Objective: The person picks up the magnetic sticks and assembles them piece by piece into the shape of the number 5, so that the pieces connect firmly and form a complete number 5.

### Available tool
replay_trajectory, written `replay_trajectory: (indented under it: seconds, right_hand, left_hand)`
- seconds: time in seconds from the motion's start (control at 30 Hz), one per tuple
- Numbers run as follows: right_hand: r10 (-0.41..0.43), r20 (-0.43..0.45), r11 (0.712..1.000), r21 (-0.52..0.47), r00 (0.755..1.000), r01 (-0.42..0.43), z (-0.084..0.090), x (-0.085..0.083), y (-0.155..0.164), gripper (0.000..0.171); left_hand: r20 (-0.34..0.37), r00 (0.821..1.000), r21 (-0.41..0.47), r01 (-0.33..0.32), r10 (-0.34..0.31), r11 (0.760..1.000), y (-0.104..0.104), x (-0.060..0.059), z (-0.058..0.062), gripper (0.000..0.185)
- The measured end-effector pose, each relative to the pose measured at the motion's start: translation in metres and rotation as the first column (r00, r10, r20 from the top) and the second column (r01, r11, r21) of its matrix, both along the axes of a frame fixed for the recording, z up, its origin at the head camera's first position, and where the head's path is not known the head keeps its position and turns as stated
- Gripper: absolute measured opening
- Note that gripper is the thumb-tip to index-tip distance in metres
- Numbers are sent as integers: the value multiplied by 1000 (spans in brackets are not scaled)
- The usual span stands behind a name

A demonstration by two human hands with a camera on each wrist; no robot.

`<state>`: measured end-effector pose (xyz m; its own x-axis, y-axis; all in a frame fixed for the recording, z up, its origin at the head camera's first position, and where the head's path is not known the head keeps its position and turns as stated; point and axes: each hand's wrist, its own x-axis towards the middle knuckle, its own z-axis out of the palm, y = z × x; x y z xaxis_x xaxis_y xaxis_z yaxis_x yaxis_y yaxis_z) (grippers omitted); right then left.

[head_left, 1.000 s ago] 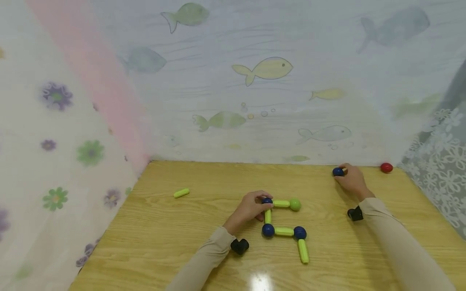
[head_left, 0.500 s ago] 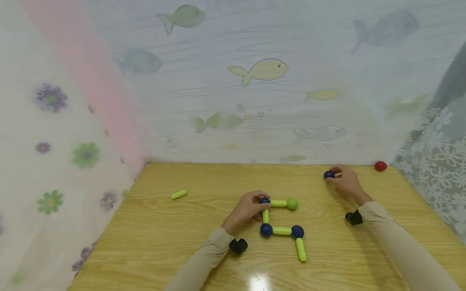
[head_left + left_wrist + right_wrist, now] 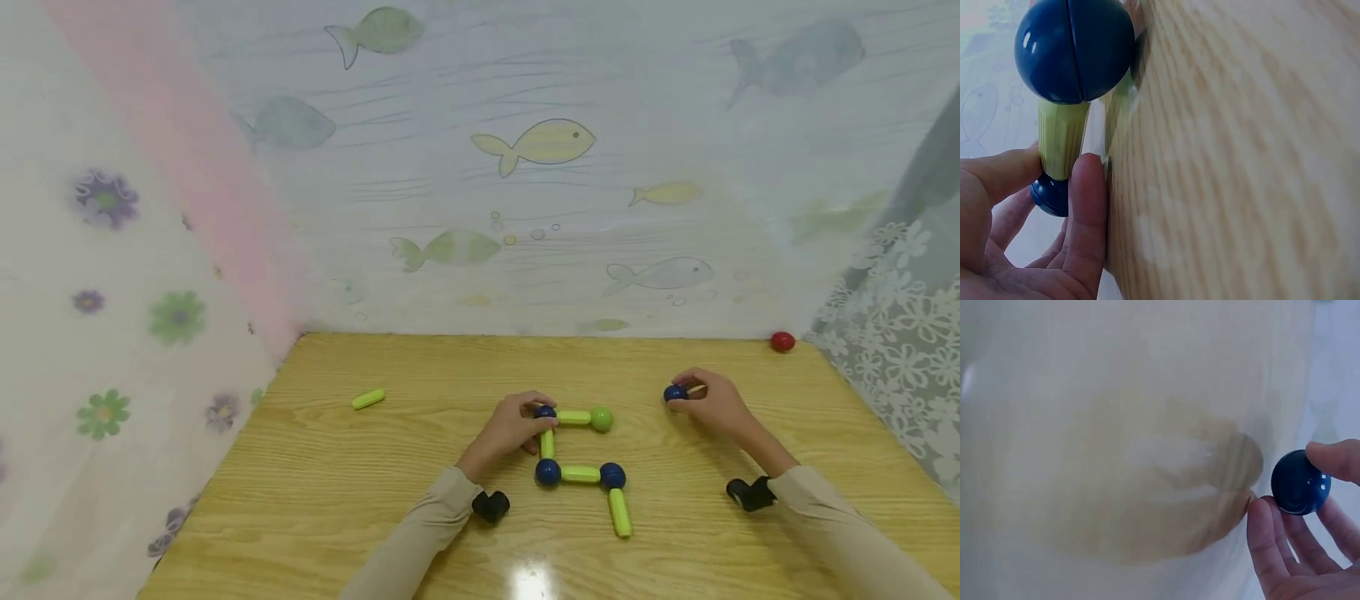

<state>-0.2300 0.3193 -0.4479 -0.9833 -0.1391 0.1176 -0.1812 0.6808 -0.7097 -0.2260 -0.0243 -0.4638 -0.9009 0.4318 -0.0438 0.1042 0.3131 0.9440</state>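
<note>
A light wooden table with a glossy grain fills the lower part of the head view, walled in by pale fish-printed sheeting at the back and flowered curtain on the left. Near its middle lies a chain of lime-green plastic rods and round balls: a green ball at the upper right end, dark blue balls at the corners, and a last rod pointing toward the near edge. The left hand rests on the table at the chain's upper left corner, its fingers curled round the blue corner ball and the upright green rod below it; the left wrist view shows thumb and forefinger pinching that rod. The right hand, well to the right of the chain, pinches a loose dark blue plastic ball between thumb and fingertips, just above the table. A single loose green rod lies apart on the left side, and a small red ball sits at the far right corner against the sheeting.
</note>
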Motion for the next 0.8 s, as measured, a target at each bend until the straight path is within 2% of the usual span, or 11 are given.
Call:
replay_trajectory:
  seconds: [0.13,0.27,0.4,0.5,0.67,0.8]
  right_hand:
    - [13,55,999,-40,998,-11,3,25,-3,37]
    - [32,73,998,-62,997,-28,5,48,-9,39]
    - [101,91,990,-108,991,-91,8,69,-18,39]
    - [181,107,976,-141,978,-165,9,82,-26,40]
    - [275,157,947,-213,949,-240,10,105,-38,43]
    - [355,180,916,-264,918,-302,7,123,-45,40]
  left_hand:
    - [-3,1000,1,-7,7,1000,0,0,0,28]
    - [-7,1000,-9,-13,13,1000,0,0,-1,28]
    - [-5,1000,-4,-15,15,1000,0,0,-1,28]
    - [-3,1000,-9,-18,18,1000,-1,0,-2,28]
    - [12,999,-22,-33,33,999,0,0,1,28]
    - [26,999,-15,-39,39,999,1,1,2,28]
